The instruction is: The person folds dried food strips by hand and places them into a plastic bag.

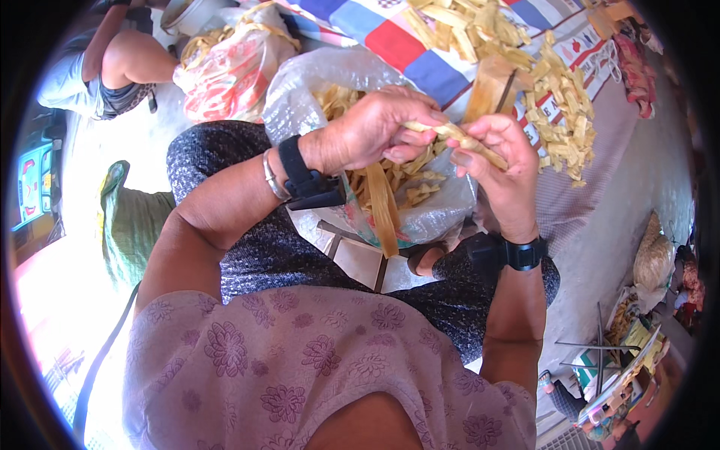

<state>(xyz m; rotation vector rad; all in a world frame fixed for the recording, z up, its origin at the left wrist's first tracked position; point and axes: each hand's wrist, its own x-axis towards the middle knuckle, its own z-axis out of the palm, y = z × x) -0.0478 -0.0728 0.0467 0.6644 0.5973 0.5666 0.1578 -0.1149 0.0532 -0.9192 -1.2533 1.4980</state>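
Observation:
Between my hands is a pale strip of dried plant fibre [450, 133], folded or twisted into a narrow piece. My left hand [388, 126] pinches one end between thumb and fingers. The fingers and thumb of my right hand [498, 154] hold its other part. Below them a clear plastic bag [309, 73] gapes around many loose strips; one wide flat strip [384, 208] hangs over its near rim. Beyond my right hand, a wooden block [489, 90] with a dark slit lies on the patchwork cloth [394, 45], beside a pile of short folded pieces [562, 112].
More folded pieces [472, 25] lie at the cloth's far part. A red-and-white plastic bag [230, 73] of strips stands at far left, near a seated person's knee [135, 59]. A green sack [132, 225] is by my left leg. Another filled bag [652, 256] stands at the right.

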